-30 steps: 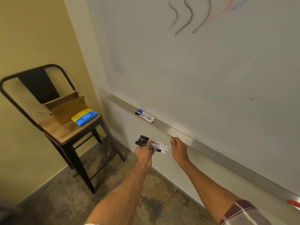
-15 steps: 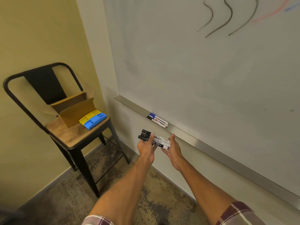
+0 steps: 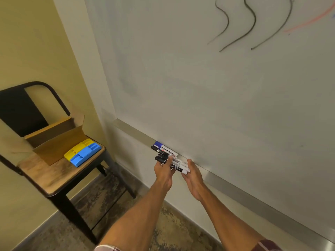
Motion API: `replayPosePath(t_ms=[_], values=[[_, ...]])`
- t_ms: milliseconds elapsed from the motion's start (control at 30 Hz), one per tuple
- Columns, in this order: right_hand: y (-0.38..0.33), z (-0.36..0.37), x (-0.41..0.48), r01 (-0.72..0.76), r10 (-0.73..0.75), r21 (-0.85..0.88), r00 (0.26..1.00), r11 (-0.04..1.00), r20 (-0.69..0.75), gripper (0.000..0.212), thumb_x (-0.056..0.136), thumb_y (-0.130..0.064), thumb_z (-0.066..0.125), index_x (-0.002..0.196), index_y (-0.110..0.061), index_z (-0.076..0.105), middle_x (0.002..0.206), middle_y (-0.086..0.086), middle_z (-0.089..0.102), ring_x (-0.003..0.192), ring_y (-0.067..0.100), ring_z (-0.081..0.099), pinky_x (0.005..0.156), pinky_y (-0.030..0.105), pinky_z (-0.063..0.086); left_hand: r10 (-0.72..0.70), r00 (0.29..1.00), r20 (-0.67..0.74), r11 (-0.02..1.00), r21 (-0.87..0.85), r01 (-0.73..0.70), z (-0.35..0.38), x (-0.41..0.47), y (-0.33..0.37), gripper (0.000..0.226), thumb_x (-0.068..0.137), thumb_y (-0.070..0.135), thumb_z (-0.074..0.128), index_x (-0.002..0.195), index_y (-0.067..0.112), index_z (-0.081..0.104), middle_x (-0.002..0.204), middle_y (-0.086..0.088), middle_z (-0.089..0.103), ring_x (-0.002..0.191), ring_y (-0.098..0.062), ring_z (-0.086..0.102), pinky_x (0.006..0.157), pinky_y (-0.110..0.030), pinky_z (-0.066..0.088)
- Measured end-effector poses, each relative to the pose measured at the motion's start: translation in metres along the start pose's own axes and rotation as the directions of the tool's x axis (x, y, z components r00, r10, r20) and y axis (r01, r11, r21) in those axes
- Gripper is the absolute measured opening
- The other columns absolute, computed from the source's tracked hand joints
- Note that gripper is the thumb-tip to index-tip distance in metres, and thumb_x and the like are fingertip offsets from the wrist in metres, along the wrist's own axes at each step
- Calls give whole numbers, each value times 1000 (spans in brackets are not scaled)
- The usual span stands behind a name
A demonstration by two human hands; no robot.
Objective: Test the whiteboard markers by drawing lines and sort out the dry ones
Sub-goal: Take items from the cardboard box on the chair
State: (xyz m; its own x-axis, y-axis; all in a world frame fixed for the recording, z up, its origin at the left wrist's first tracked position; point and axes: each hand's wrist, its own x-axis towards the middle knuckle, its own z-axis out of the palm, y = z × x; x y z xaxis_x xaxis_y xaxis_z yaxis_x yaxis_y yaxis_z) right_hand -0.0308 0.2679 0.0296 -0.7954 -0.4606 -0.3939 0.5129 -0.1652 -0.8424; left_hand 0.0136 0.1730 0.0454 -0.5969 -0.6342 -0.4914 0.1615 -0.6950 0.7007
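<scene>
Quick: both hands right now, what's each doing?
Left hand: grips the marker bundle.
Right hand: touches the bundle's white ends; grip cannot be told.

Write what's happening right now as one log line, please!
left hand: grips marker bundle | right hand: holds its white ends | tray: other markers lying | whiteboard: test lines drawn

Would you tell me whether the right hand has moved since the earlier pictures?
Yes. The right hand has moved left along the tray and now meets the bundle in the left hand.
</scene>
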Motion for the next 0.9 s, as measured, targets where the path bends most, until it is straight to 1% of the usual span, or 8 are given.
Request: replayPosePath(t_ms=[167,300,533,667,733,767,833,900], values=[[1,-14,14,47,-50,-73,998,996,-39,23,98,-18,49,121,-16,53,116,10,60,105,21,60,82,30,52,-31,998,53,999,38,29,14,10,-11,28,95,3,58,123,-3,57,108,-17,69,95,-31,67,72,-36,59],[0,-19,22,70,-79,-74,989,995,-123,20,95,-4,52,113,-13,57,111,16,62,86,23,60,61,27,49,-76,995,58,997,25,74,22,18,-18,28,95,3,57,123,-2,56,102,-15,68,94,-31,66,73,-37,58],[0,-32,27,102,-116,-79,973,992,-201,16,94,0,51,105,-10,59,107,16,62,84,21,61,60,25,50,-147,980,133,980,154,126,20,36,-18,33,90,-3,63,122,-1,58,113,-20,66,94,-28,67,73,-34,58],[3,-40,32,100,-128,-109,948,989,-293,15,94,-1,52,101,-12,59,109,15,59,88,23,58,59,24,49,-17,989,144,927,373,-38,17,52,-9,36,86,-2,69,116,8,53,120,-15,61,101,-24,62,89,-34,53],[3,-43,35,87,-128,-135,937,987,-326,14,94,-2,53,99,-14,60,112,16,57,93,25,57,60,26,49,105,962,252,777,583,-237,15,57,-8,40,90,2,66,125,11,50,123,-6,55,111,-18,54,93,-26,46],[3,-45,36,77,-126,-155,932,985,-340,14,94,-3,53,100,-13,59,113,17,58,95,26,58,60,26,50,182,916,358,629,673,-388,13,59,-9,40,92,5,63,129,12,50,125,-4,54,114,-16,51,94,-25,44],[0,-48,38,56,-126,-196,921,979,-368,13,94,-2,53,103,-10,57,112,17,59,92,26,59,59,25,49,298,696,653,194,673,-714,9,65,-12,32,95,11,57,126,15,52,122,-1,55,112,-17,53,96,-28,45],[0,-49,41,38,-124,-223,914,974,-386,13,95,-2,52,105,-8,56,110,18,60,86,25,60,58,24,49,164,446,880,-204,473,-857,3,74,-16,31,94,20,50,124,18,53,122,-1,57,115,-19,53,104,-36,42]])
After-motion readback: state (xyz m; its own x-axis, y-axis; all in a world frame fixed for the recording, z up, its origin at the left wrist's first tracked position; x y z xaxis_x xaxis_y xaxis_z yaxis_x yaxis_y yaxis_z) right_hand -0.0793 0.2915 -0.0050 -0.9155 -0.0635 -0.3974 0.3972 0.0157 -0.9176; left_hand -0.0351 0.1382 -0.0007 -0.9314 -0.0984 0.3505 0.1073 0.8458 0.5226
